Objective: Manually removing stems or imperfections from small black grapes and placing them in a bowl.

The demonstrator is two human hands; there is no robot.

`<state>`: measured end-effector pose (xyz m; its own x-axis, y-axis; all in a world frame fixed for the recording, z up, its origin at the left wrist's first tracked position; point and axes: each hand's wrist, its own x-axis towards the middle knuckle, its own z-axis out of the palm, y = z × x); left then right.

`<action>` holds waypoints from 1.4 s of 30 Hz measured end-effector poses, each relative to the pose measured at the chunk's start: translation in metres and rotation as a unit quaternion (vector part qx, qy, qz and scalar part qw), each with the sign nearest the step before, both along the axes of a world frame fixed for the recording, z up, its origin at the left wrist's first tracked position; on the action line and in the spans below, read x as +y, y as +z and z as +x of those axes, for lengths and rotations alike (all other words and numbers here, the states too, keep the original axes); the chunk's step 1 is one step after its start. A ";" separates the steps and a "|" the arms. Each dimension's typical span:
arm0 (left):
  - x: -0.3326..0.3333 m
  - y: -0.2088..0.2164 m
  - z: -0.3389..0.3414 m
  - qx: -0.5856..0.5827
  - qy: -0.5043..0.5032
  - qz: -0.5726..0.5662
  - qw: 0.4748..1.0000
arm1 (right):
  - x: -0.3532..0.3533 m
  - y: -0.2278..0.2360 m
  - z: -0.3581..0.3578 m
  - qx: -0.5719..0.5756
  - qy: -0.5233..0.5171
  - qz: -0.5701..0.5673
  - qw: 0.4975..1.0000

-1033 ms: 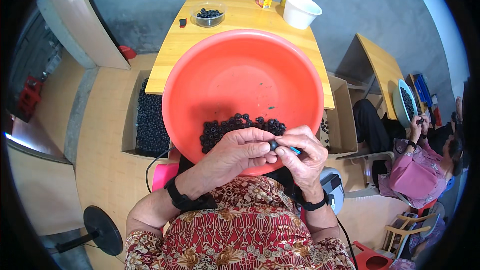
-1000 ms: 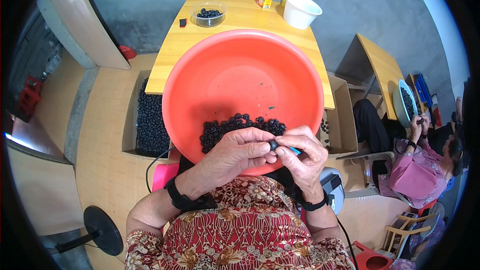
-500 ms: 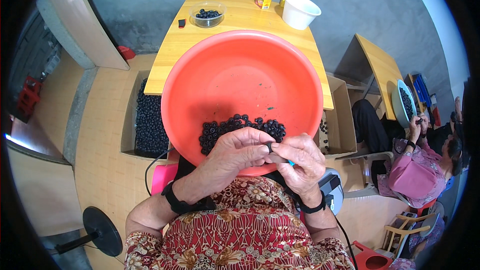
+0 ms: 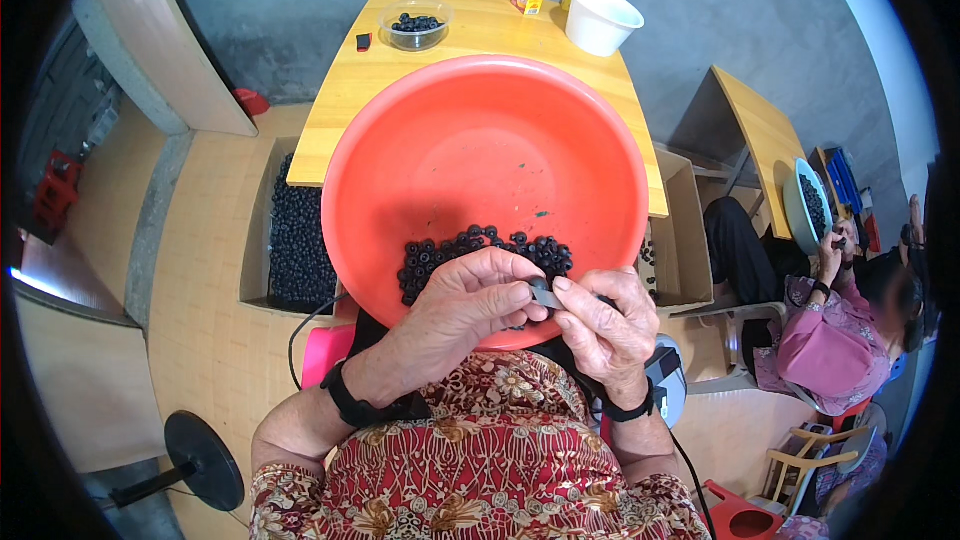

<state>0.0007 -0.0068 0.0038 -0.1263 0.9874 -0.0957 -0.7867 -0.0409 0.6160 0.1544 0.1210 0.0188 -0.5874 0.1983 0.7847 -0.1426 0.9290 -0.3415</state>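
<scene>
one small black round piece (image 4: 538, 283) is sitting above the near side of the red basin (image 4: 480, 120); my left hand (image 4: 465, 295) is pinching it snugly, my right hand (image 4: 610, 320) is clasping a thin grey blade (image 4: 546, 298) against it, and the blade could be skidding into my left thumb if the piece is rolling under pressure.

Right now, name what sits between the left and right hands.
In the head view, a small dark round piece and a flat grey blade lie between the left hand and right hand.
</scene>
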 end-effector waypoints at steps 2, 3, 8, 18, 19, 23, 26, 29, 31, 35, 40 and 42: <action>0.000 0.002 0.000 -0.003 0.003 -0.001 1.000 | 0.000 0.000 0.000 -0.002 -0.009 0.006 1.000; 0.000 0.001 0.000 -0.003 0.003 -0.001 1.000 | 0.000 0.000 0.000 -0.002 -0.009 0.006 1.000; -0.001 -0.003 0.000 -0.034 0.009 0.006 0.999 | -0.001 0.000 0.000 -0.007 -0.015 0.019 1.000; 0.000 -0.012 -0.002 -0.084 -0.007 0.013 0.996 | 0.000 -0.001 0.000 -0.015 -0.020 0.031 0.999; -0.001 -0.012 -0.004 -0.081 -0.023 0.018 0.996 | 0.000 -0.001 0.000 -0.017 -0.017 0.031 0.999; -0.001 -0.013 -0.005 -0.079 -0.040 0.044 0.995 | -0.001 -0.002 0.000 -0.016 -0.017 0.045 0.999; -0.002 -0.014 -0.005 -0.078 -0.028 0.037 0.996 | 0.000 -0.005 -0.002 -0.018 -0.027 0.062 0.998; 0.000 -0.026 -0.006 -0.089 -0.021 0.041 0.995 | 0.002 -0.008 -0.005 -0.020 -0.030 0.071 0.997; -0.001 -0.027 -0.007 -0.097 -0.024 0.044 0.994 | 0.000 -0.009 -0.006 -0.015 -0.040 0.093 0.995; -0.005 -0.014 -0.002 -0.086 -0.046 0.100 0.990 | 0.015 -0.017 -0.007 -0.066 -0.139 0.116 0.981; -0.003 -0.008 -0.003 -0.055 0.009 0.051 0.997 | 0.001 -0.004 -0.007 0.035 -0.088 -0.083 0.992; -0.002 -0.009 -0.001 -0.053 0.019 0.043 0.997 | -0.014 0.002 -0.002 -0.020 -0.049 -0.283 0.958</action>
<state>-0.0002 -0.0086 -0.0048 -0.1583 0.9871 -0.0255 -0.8437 -0.1218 0.5228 0.1527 0.1071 0.0206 -0.5715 0.6413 0.5121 -0.0398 0.6016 -0.7978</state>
